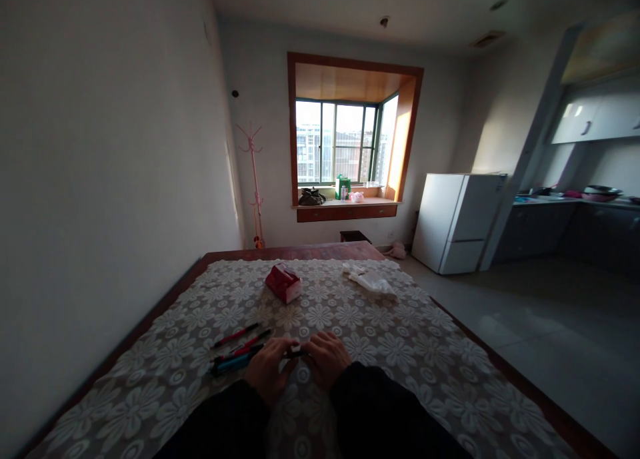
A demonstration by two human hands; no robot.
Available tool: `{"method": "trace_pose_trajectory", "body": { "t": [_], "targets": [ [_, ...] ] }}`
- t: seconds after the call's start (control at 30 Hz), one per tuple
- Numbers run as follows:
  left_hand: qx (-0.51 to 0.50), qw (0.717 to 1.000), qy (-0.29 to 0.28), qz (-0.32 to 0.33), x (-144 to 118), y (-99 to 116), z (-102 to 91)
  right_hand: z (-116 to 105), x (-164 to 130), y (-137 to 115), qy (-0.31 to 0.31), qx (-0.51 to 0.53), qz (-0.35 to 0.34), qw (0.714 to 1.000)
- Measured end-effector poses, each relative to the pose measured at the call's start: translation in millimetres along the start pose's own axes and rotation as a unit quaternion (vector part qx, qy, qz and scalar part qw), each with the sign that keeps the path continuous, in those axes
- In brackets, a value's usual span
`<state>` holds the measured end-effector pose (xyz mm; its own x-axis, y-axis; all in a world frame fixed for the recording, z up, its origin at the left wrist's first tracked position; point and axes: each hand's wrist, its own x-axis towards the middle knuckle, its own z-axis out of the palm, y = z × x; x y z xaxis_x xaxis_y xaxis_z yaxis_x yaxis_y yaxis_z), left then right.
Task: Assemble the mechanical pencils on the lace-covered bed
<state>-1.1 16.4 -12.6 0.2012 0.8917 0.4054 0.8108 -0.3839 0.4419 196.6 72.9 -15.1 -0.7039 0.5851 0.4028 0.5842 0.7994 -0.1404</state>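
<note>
My left hand (269,369) and my right hand (325,359) meet over the floral lace cloth (415,352) near the table's front. Both pinch a small dark pen-like object (295,352) held between them; its details are too small to make out. Just left of my left hand lie several pens (235,359), red and blue-black, side by side on the cloth. A single red pen (235,335) lies a little farther back. Dark sleeves cover both forearms.
A red tissue pack (283,283) and a crumpled white plastic bag (370,279) lie farther back on the table. A white wall runs along the left. Beyond the table are a window bay, a pink coat stand (255,186), a white fridge (457,222) and kitchen counters.
</note>
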Motion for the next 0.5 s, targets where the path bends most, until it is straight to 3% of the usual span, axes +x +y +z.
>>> {"method": "trace_pose_trajectory", "body": {
  "t": [0.33, 0.5],
  "targets": [
    [0.02, 0.995, -0.036, -0.091, 1.0, 6.8, -0.9, 0.8, -1.7, 1.6, 0.003, 0.002, 0.005, 1.0],
    [0.006, 0.999, -0.03, -0.034, 1.0, 7.4, -2.3, -1.7, -2.1, 1.4, 0.004, 0.011, 0.007, 1.0]
  ]
}}
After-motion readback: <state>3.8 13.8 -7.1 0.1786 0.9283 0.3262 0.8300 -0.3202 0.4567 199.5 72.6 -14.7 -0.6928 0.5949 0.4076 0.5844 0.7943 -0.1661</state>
